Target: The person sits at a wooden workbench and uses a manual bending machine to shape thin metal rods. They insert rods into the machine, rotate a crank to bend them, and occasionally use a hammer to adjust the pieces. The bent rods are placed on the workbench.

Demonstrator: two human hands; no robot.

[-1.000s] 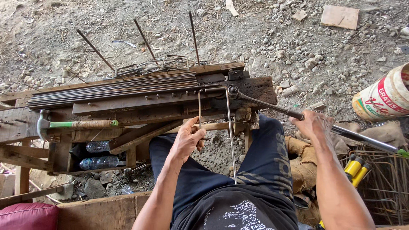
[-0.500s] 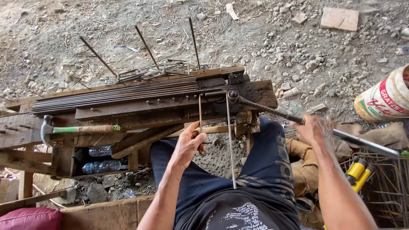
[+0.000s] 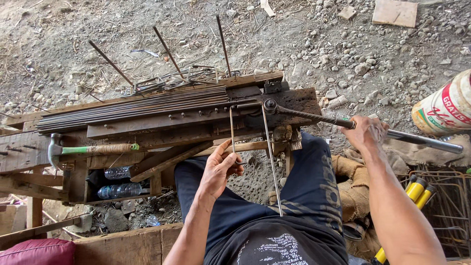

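Observation:
My left hand (image 3: 221,169) grips the short leg of a thin bent steel rod (image 3: 271,162), whose long leg points back toward my lap. The rod's bend sits at the pivot pin (image 3: 269,104) of a wooden bending bench (image 3: 162,122). My right hand (image 3: 367,133) is closed around the long metal lever bar (image 3: 417,140), which runs from the pivot out to the right. I sit with dark trousers under the rod.
A bundle of straight rods (image 3: 132,109) lies along the bench. A hammer with a green handle (image 3: 91,148) rests on its left part. Water bottles (image 3: 117,181) lie below. A printed bucket (image 3: 446,105), yellow-handled cutters (image 3: 417,189) and bent stirrups (image 3: 451,206) are at right. Gravel ground beyond.
The lever bar and my right hand have swung slightly away from me. My left hand stays on the rod's short leg.

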